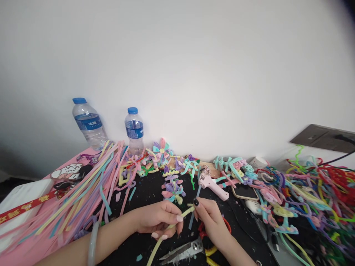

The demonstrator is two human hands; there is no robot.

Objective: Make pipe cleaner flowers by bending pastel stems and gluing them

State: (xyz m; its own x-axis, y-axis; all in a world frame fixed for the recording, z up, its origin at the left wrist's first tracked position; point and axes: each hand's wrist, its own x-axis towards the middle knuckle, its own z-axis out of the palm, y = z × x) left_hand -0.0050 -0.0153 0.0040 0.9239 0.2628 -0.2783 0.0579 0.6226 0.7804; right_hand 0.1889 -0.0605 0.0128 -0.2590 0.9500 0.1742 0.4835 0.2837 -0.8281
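Observation:
A pale yellow pipe cleaner point(156, 251) runs up from the bottom edge through both hands. My left hand point(161, 220), with a bracelet on its wrist, pinches it between thumb and fingers. Close by on the right, my right hand point(209, 218) has thumb and fingers closed on its upper end, where a short bent tip shows. Below the hands lie scissors point(184, 251) with worn blades, their handles partly hidden by my right hand. Just beyond my right hand is a pink glue gun point(213, 186) with a glue stick in it. A finished pipe-cleaner flower point(174, 191) lies beyond my left hand.
Loose pastel pipe cleaners point(91, 192) spread across the left. Two water bottles point(135, 129) stand against the wall. A phone point(244, 192) lies beyond the glue gun, and a tangled pile of coloured pipe cleaners point(313, 188) covers the right side below a wall socket point(318, 136).

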